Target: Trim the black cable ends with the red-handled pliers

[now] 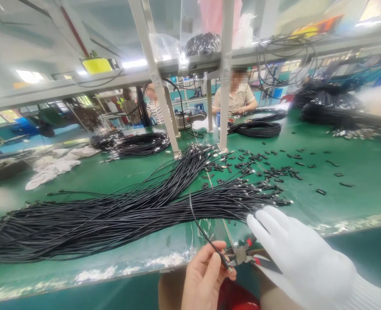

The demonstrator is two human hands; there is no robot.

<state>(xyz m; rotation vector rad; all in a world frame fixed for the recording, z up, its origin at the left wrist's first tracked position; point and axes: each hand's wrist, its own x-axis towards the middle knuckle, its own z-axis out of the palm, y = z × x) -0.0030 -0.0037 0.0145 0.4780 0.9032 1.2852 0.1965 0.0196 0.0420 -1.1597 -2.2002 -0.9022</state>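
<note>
Near the front edge of the green table, my bare left hand pinches a black cable close to its end, with thumb and fingers closed. The cable's other part curves up over the table edge. My right hand, in a white glove, holds a pair of cutting pliers with red and black handles. The pliers' jaws are beside the cable end at my left fingertips; whether they touch it I cannot tell. Behind both hands lies a long bundle of black cables, its connector ends pointing right.
Several small black pieces are scattered on the green table. Coiled cables and a white cloth lie to the left. Upright posts carry a shelf. Across the table a person sits by more coils.
</note>
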